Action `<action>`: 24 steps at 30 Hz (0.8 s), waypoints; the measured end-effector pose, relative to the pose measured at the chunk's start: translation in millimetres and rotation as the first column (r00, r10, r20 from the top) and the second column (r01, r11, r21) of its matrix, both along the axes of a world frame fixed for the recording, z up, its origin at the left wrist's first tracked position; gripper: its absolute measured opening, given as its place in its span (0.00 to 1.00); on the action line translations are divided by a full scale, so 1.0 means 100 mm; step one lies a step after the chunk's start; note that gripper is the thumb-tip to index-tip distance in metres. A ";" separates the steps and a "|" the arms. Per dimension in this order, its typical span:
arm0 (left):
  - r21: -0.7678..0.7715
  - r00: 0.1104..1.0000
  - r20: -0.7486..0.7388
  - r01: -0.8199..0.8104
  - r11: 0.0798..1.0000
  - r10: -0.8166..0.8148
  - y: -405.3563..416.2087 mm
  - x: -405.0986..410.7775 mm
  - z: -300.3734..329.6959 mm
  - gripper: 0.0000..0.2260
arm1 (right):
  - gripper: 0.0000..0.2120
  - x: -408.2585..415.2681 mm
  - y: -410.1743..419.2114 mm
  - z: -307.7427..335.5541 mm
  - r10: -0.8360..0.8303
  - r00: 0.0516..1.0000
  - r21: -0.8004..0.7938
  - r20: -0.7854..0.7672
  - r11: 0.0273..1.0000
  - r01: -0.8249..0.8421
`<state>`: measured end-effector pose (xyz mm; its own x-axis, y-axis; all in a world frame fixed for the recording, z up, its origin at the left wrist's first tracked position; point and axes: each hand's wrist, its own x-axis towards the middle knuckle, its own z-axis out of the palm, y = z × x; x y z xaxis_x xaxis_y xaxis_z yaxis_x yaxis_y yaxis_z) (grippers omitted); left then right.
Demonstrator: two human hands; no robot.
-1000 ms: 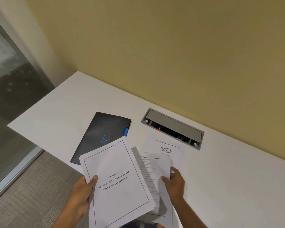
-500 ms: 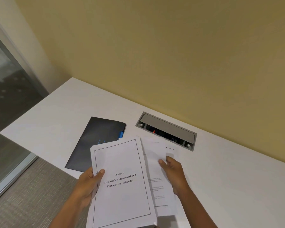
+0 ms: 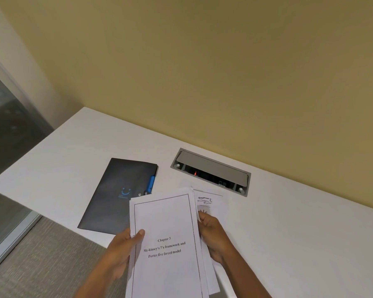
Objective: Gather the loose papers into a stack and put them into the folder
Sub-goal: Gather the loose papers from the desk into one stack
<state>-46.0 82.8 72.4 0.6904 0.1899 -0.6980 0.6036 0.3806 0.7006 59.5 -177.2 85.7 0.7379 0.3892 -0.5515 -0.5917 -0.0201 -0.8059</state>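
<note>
A stack of white papers (image 3: pixel 166 222) with a bordered "Chapter 3" title page on top is held above the desk's front edge. My left hand (image 3: pixel 123 248) grips its left edge, thumb on the front. My right hand (image 3: pixel 211 233) is closed on the stack's right edge, where a loose sheet is tucked behind the title page. One more printed sheet (image 3: pixel 213 203) lies flat on the white desk (image 3: pixel 289 233) just beyond my right hand. The dark folder (image 3: pixel 119 194) with a blue smile logo and a blue tab lies closed to the left of the papers.
A grey recessed power box (image 3: pixel 211 171) with a red light sits in the desk behind the papers, near the yellow wall. The desk's left corner ends beside a glass panel (image 3: pixel 7 130), with grey carpet below.
My right hand lifted the loose sheet off the desk and brought it against the stack in my left hand. The stack turned more upright, and the sheet under it is uncovered.
</note>
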 end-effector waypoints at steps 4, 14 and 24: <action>-0.045 0.999 -0.016 -0.042 0.998 0.041 0.01 -0.04 -0.07 0.12 | 0.10 0.01 -0.01 -0.11 0.066 0.995 0.042 -0.078 0.997 -0.062; 0.037 0.962 -0.055 -0.264 0.964 0.266 0.10 -0.26 -0.34 0.10 | 0.30 0.67 -0.36 -0.35 0.392 0.899 -0.776 0.195 0.622 -0.103; 0.062 0.903 -0.050 -0.424 0.904 0.427 0.29 -0.62 -0.28 0.13 | 0.62 1.05 -0.65 -0.65 0.769 0.637 -0.965 -0.058 0.120 -0.234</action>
<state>-107.7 112.2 44.3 0.4930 0.4903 -0.7187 0.4338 0.5775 0.6916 164.2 -241.7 20.3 0.7841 0.2679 -0.5598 0.2201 -0.9635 -0.1528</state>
